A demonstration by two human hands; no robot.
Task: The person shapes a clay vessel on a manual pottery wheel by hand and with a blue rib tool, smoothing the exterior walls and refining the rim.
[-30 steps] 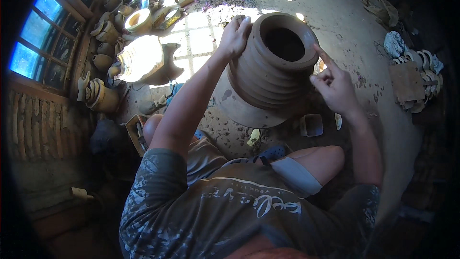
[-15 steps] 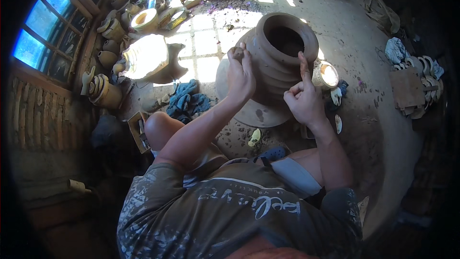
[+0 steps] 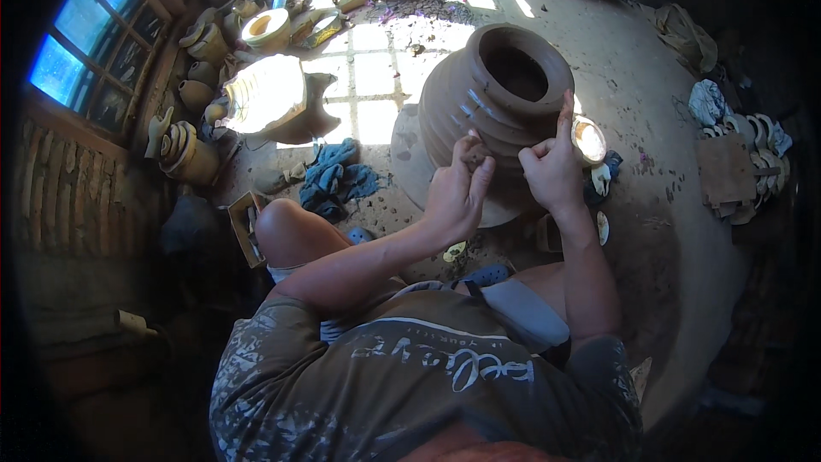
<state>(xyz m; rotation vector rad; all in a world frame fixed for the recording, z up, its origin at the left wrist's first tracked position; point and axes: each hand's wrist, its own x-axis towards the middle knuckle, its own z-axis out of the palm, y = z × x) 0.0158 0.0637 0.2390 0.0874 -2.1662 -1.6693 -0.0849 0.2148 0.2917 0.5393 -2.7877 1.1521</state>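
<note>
A large grey-brown clay pot (image 3: 445,107) with a ridged wall and a wide round mouth stands on a round disc (image 3: 406,154) in front of me. Wet-looking light streaks mark its near left shoulder. My left hand (image 3: 457,192) is closed around what looks like a small lump of clay (image 3: 475,154), close against the pot's near wall. On the right side of the pot is my right hand (image 3: 552,171), its index finger stretched up to the rim and the other fingers curled. Nothing shows in that hand. Whether either hand presses on the clay is hard to tell.
A bright tin-like container (image 3: 588,139) stands right of the pot. A blue-green cloth (image 3: 338,180) and a tool box (image 3: 246,227) lie to the left. Several pots and a sunlit ridged vessel (image 3: 269,94) line the window side. Curved pale pieces (image 3: 761,141) are stacked far right.
My left hand has come down and right, from the pot's upper left side to its near wall, with the lump in it. Light streaks now show on the pot. My right hand has shifted slightly.
</note>
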